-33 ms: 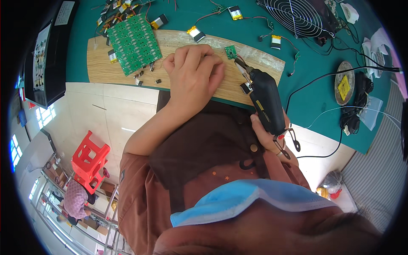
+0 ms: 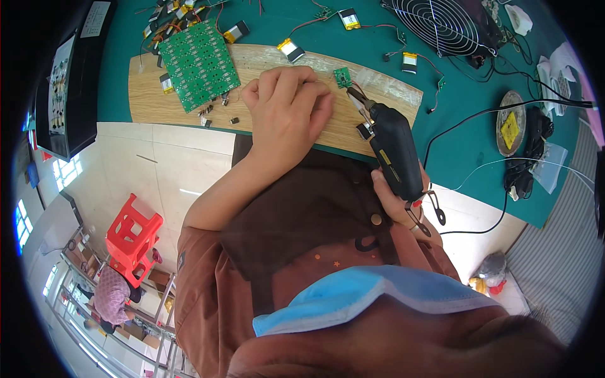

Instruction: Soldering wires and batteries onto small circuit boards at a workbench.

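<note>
My left hand [image 2: 287, 107] rests on the wooden board [image 2: 145, 104] with its fingers curled inward. Its fingertips are out of sight, so anything pinched in them is hidden. My right hand [image 2: 396, 203] is wrapped around a black soldering gun [image 2: 397, 151]. The gun's metal tip points away from me and reaches close to a small green circuit board [image 2: 342, 77] that has a wire on it; contact cannot be made out. Left of my left hand lies a large green circuit board panel [image 2: 200, 66], with several small dark parts [image 2: 234, 120] between them.
Small battery cells [image 2: 290, 50] with wires lie beyond the board, and more are heaped far left. A fan with a wire guard [image 2: 435, 25] stands far right. A round dish with a yellow sponge [image 2: 510, 129] and black cables [image 2: 535, 148] sit at right. A black case [image 2: 75, 94] stands left.
</note>
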{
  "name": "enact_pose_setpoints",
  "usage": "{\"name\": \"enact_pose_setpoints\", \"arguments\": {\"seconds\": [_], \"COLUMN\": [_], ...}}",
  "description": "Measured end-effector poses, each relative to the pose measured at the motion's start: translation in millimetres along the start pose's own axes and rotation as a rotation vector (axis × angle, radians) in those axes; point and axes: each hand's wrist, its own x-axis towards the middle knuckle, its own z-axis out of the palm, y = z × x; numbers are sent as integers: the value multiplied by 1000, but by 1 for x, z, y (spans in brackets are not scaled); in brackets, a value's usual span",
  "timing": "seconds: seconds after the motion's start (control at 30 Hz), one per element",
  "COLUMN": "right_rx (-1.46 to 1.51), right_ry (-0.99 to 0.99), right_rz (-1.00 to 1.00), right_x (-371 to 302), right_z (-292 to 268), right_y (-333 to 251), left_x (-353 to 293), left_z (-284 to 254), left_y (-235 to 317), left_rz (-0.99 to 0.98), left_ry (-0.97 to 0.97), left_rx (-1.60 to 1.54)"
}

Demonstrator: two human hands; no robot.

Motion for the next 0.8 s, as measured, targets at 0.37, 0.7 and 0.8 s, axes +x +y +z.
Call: {"name": "enact_pose_setpoints", "arguments": {"seconds": [0.37, 0.7, 0.8], "right_rx": [-48, -45, -54], "right_ry": [-17, -7, 3], "right_rz": [5, -11, -20], "right_x": [3, 4, 6], "right_z": [1, 3, 4], "right_y": [-4, -6, -7], "left_x": [-3, -2, -2], "left_z": [1, -1, 1], "left_y": [-2, -2, -2], "left_rz": [-24, -35, -31], "left_ry": [2, -7, 7], "left_rx": [-6, -12, -13]}}
